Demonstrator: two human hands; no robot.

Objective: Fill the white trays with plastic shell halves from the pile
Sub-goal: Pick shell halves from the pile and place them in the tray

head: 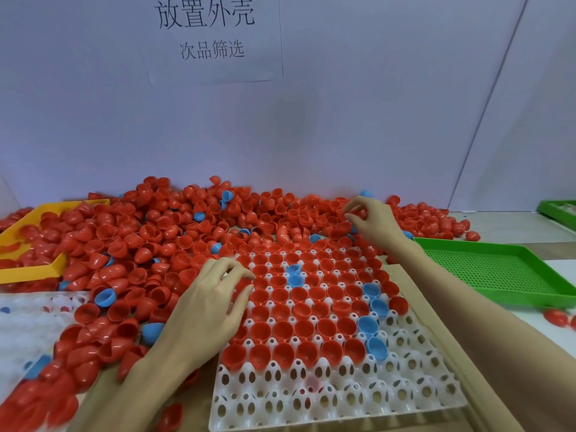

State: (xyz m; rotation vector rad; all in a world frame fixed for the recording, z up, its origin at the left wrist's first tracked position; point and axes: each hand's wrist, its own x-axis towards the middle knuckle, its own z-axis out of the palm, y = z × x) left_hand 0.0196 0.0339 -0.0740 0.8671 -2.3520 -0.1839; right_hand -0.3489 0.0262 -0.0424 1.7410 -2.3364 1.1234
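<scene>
White tray (336,397) sits front-center, long side running away from me, far cells holding shell halves (299,294) cup-up. Left hand (208,304) rests on its left edge, fingers loosely curled. Right hand (371,219) pinches a red shell in the pile (162,232).

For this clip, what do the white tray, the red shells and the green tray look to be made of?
White tray: seemingly thin translucent moulded plastic, with holed cups and a slight sheen. Red shells: glossy, apparently rigid plastic; highlights show on the domes. Green tray: opaque, matte-looking plastic with a perforated floor and raised rim.
</scene>
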